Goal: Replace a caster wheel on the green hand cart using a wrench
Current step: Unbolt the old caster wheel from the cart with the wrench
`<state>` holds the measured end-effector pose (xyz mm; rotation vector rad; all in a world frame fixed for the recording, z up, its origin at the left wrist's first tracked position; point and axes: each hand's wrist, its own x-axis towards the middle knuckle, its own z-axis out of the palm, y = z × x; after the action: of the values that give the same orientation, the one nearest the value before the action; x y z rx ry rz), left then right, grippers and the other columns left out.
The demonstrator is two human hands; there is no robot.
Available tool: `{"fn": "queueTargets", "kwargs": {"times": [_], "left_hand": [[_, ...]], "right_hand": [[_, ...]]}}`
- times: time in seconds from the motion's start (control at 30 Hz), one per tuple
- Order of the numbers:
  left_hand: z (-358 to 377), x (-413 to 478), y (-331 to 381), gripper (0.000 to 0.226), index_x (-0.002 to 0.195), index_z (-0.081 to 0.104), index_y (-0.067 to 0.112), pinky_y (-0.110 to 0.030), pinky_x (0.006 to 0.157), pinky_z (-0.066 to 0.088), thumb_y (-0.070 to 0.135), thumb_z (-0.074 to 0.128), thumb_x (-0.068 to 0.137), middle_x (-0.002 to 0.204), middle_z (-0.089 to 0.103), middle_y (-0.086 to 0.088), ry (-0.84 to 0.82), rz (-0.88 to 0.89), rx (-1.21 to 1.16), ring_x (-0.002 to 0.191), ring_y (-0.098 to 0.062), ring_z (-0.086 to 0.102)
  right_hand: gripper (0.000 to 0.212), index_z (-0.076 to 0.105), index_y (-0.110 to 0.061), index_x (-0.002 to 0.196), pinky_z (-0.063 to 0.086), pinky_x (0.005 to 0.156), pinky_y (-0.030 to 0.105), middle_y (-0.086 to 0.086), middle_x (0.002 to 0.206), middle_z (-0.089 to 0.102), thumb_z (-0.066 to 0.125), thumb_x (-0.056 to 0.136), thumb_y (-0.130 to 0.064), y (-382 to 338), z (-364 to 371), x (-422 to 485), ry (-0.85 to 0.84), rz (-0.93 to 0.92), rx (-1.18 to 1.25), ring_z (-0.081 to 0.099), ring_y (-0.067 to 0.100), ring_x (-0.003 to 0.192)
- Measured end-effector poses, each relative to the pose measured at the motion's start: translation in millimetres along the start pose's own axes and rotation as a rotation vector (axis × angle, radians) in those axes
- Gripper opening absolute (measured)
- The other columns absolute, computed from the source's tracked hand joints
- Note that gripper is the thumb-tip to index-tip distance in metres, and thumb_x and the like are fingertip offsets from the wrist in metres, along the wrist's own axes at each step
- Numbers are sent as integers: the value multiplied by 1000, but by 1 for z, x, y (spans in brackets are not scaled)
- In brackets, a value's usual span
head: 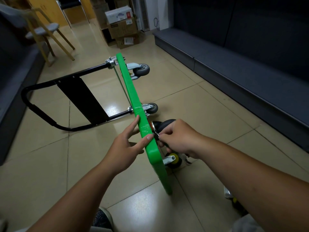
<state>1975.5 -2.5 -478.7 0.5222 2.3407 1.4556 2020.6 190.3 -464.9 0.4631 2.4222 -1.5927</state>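
- Green hand cart stands on its long edge on the tile floor, with the deck's near corner closest to the camera. It is stiff moulded plastic, probably light enough to tip, so it needs steadying.
- Silver-and-yellow loose part lies right of the deck's near corner, half hidden under the right forearm. It may be a spare caster; cannot tell.
- Yellow-hub caster is bolted to the deck's underside, just right of the near end.
- Left hand is on the deck's left side. Its fingers are straight and spread, the index lies along the top edge and the thumb presses on that edge. It braces the deck and grips nothing.
- Right hand is on the deck's right side, against the underside. Its fingers are curled, and the tips pinch a small dark tool, taken to be the wrench, at a fastener I cannot see.
- Black caster wheel sits just beyond the right hand, touching the underside. It looks like hard rubber on a steel bracket. Judgement: hold it by the bracket or tyre, as a loose nut will be small and slippery.
- Two grey casters are on the underside at the far end.
- Black handle lies folded out to the deck's left.
- Cardboard boxes are stacked well beyond the deck's far end.
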Motion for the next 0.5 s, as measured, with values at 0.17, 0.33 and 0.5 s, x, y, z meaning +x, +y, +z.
{"fn": "queueTargets", "kwargs": {"times": [0.17,0.33,0.5], "left_hand": [[0,1,1,97,160,26,45,-38,84,64,56,71,75,132,56,17,3,0,-12,94,-10,76],[-1,0,2,101,160,26,44,-34,80,64,59,71,71,128,55,22,0,-8,-21,92,-10,76],[-2,0,2,103,160,23,45,-32,80,64,62,70,70,131,53,20,-16,-11,-4,93,-9,76]], "right_hand": [[18,80,-15,94,59,70,40,6,79,76,62,98,-19,16,11,-1,-7,-113,12,70,17,67],[25,75,-24,119,58,86,28,-12,103,77,69,96,-22,48,33,1,46,-253,27,71,5,96],[28,74,-27,119,59,88,30,-19,100,74,73,92,-18,67,48,9,159,-320,25,69,2,95]]}}
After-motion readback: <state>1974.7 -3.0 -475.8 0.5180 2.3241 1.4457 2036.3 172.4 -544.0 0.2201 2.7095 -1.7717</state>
